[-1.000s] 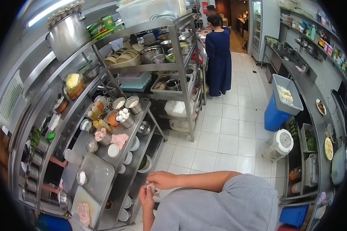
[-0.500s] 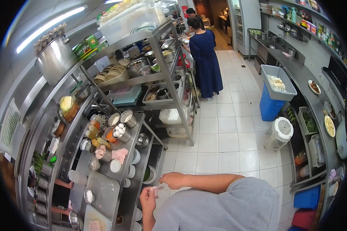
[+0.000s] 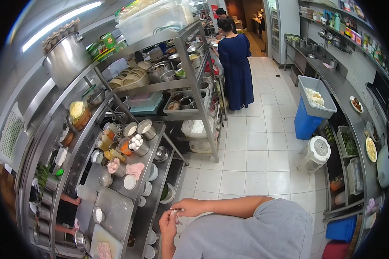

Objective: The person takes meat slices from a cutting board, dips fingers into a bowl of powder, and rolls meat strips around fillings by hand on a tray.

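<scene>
In front of my grey shirt, my left hand is closed around a small, thin, pale pinkish piece, whose kind I cannot make out. My right hand reaches across from the right, its fingers pinched on the top of the same piece. Both hands are close together, beside the edge of the steel table. On that table are a metal tray, a white cutting board with pale pink raw meat on it, and a small bowl of white powder.
Eggs, a pink cloth and sauce bottles crowd the table's far end. Another person's hand reaches in from the left. A person in a blue dress stands farther off. A white stool and blue bin stand right.
My right hand has moved left and in, from slightly apart to touching the pale piece in my left hand. The view has shifted slightly.
</scene>
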The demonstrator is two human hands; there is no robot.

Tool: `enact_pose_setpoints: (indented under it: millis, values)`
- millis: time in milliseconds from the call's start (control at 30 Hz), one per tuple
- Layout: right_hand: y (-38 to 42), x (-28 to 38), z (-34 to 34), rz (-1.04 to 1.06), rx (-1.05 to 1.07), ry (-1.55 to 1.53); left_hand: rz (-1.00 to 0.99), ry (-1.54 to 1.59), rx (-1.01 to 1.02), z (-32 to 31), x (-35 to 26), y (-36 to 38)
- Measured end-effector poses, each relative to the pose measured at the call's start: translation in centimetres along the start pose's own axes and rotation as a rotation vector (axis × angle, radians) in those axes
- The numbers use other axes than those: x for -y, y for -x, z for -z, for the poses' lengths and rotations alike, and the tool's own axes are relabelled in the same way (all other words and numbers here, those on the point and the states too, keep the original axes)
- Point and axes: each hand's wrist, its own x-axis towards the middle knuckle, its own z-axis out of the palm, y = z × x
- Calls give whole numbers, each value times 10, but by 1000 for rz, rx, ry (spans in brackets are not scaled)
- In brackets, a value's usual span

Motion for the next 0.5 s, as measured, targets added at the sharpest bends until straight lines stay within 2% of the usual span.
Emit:
enact_pose_setpoints:
  millis: [300,500]
  values:
    - [11,-4,0,-76,91,120,32,-25,-44,-11,14,18]
    - [18,-10,3,-47,30,163,70,-32,8,-15,14,17]
